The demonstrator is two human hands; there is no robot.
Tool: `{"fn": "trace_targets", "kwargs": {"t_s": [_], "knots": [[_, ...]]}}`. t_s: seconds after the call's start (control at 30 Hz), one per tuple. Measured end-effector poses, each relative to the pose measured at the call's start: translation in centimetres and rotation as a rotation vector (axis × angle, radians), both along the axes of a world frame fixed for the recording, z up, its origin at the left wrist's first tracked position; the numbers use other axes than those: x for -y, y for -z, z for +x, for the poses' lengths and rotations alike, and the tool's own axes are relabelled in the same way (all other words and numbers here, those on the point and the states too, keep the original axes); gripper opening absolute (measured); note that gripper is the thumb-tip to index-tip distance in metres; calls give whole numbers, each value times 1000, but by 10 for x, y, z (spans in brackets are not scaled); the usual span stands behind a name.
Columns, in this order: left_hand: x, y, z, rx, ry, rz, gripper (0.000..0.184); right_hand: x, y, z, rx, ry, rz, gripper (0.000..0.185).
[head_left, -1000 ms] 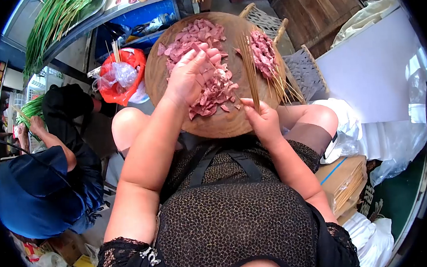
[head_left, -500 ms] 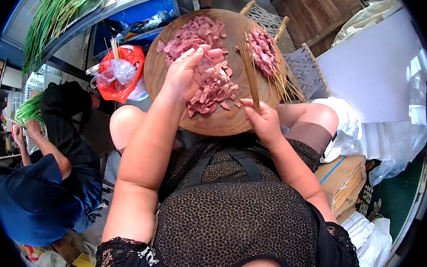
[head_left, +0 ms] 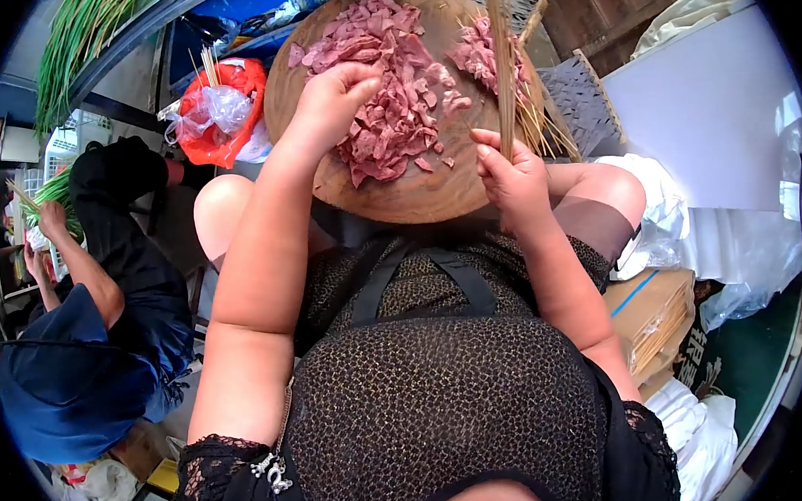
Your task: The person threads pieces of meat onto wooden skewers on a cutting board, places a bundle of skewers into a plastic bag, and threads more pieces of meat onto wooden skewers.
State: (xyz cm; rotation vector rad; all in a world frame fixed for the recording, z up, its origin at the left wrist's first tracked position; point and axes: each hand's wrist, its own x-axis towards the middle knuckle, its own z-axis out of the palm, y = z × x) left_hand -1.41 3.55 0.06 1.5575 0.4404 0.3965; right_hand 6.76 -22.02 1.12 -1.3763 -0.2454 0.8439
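A heap of sliced raw meat (head_left: 389, 127) covers much of the round wooden board (head_left: 416, 204) before me. Over the heap's left side is my left hand (head_left: 332, 103), its fingers curled together; I cannot make out what is in them. My right hand (head_left: 514, 184), at the board's right front edge, is closed around an upright bundle of bamboo skewers (head_left: 504, 70). Its thumb and forefinger pinch toward the board, and a few meat pieces (head_left: 452, 99) lie off their tips. Behind the bundle, meat skewers (head_left: 476, 53) are piled with bare ends pointing toward me.
Left of the board is a red plastic bag (head_left: 228, 123) with skewers standing in it. A person in dark blue (head_left: 78, 371) works with green stalks (head_left: 56, 193) at far left. A woven-seat stool (head_left: 580, 102) and a white panel (head_left: 705, 122) are at right.
My left hand has turned from palm up with spread fingers to curled fingers. My right hand and its skewers have shifted right and up. The board sits higher in view.
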Motion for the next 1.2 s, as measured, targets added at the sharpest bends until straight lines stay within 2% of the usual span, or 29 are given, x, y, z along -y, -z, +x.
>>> {"fn": "trace_targets", "kwargs": {"t_s": [0.07, 0.13, 0.2, 0.23, 0.27, 0.37, 0.47, 0.53, 0.57, 0.6, 0.67, 0.8, 1.03, 1.2], "knots": [[1, -4, -12, -374, 101, 646, 21, 6, 4, 2, -8, 10, 9, 26], [17, -16, -20, -401, 91, 734, 19, 9, 3, 1, -20, 9, 6, 26], [26, -18, -23, -762, 248, 923, 22, 10, 5, -1, -66, 11, 0, 26], [25, -1, -28, -634, 222, 1036, 31, 10, 6, -2, -66, 9, 4, 26], [26, 16, -29, -581, 194, 1121, 27, 9, 8, -3, -70, -3, 11, 25], [25, 15, -26, -664, 234, 1117, 20, 6, 6, -6, -63, -11, 13, 25], [8, 13, -26, -497, 219, 814, 20, 8, 4, -7, -75, -18, 7, 25], [3, 9, -22, -316, 70, 336, 19, 8, 2, -7, -93, -30, 17, 25], [1, 6, -17, -277, 7, -100, 17, 8, 4, -8, -105, -53, 13, 25], [0, 5, -13, -271, 6, -96, 17, 8, 4, -10, -118, -77, 9, 26], [-1, 5, -6, -59, -96, -462, 21, 8, 2, -14, -117, -102, -10, 25], [-5, 9, 2, 77, -94, -572, 21, 4, 7, -20, -109, -150, -52, 22], [2, -3, 7, 146, -145, -698, 18, 3, 10, -18, -92, -125, -78, 26], [0, 0, 9, 169, -183, -655, 16, 7, 8, -20, -72, -122, -84, 26]]}}
